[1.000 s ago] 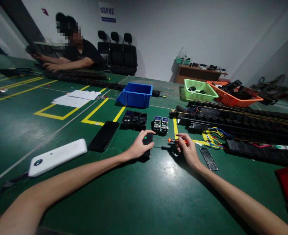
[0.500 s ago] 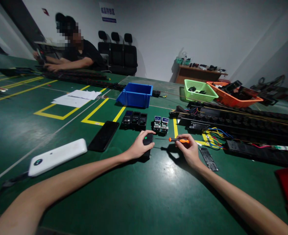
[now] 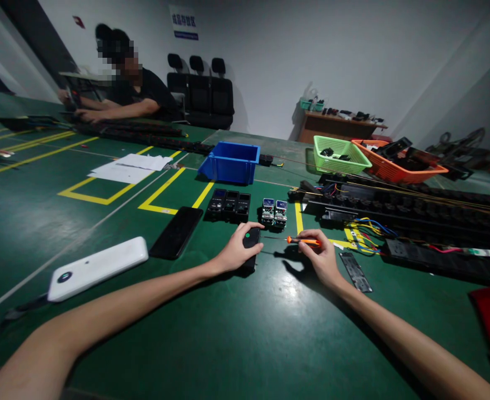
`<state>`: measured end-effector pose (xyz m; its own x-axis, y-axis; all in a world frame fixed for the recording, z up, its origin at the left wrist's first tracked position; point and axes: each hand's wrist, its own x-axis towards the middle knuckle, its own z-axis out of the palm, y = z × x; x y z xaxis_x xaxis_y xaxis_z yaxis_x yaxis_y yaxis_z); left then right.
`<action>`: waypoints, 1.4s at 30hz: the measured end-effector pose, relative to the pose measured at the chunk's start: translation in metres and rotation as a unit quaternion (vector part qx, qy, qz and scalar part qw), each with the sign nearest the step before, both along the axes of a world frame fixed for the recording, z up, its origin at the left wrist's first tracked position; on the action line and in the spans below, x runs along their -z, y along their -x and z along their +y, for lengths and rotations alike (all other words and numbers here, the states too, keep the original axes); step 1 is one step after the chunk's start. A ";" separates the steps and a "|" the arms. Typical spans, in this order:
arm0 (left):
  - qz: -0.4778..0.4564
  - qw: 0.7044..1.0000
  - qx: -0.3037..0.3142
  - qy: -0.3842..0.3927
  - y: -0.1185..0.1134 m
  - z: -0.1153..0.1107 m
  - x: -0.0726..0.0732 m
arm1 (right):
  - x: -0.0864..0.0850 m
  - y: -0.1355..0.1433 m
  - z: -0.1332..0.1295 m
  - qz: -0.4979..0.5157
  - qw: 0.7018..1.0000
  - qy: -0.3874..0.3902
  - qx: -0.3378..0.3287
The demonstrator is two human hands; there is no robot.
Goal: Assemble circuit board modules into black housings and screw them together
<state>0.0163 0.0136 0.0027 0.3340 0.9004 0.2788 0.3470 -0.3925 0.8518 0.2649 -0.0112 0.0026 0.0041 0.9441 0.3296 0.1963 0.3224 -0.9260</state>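
My left hand (image 3: 235, 251) is closed around a small black box-shaped housing (image 3: 251, 240) with a green dot, holding it on the green table. In my right hand (image 3: 320, 255) is a screwdriver (image 3: 309, 242) with an orange and black handle, lying level in a finger grip. Its thin shaft points left at the housing's right side; whether the tip touches cannot be made out. Just beyond stand two small circuit modules (image 3: 274, 213) with blue-white tops. To their left sits a row of black housings (image 3: 229, 205). A flat dark cover plate (image 3: 355, 271) lies right of my right hand.
A black phone (image 3: 176, 232) and a white power bank (image 3: 99, 268) lie left. Behind are a blue bin (image 3: 233, 162), papers (image 3: 128, 168), a green basket (image 3: 339, 155) and an orange basket (image 3: 399, 166). Long black rails (image 3: 415, 203) with wires fill the right. Another person (image 3: 140, 94) works far left.
The screwdriver's handle has turned slightly in my right hand, whose fingers have shifted a little. My left hand and the housing stay in place.
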 end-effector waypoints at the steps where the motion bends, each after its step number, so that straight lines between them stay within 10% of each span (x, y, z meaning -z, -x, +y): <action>1: 0.000 1.000 0.000 0.000 0.000 0.000 0.000 | 0.000 0.000 -0.001 -0.001 1.000 0.022 0.003; 42: 0.002 1.000 0.004 0.003 -0.001 0.000 0.000 | 0.005 -0.001 -0.001 0.011 0.999 -0.015 0.049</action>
<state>0.0174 0.0133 0.0028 0.3419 0.8997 0.2714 0.3472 -0.3893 0.8532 0.2657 -0.0121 -0.0023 0.1039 0.9288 0.3557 0.2090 0.3293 -0.9208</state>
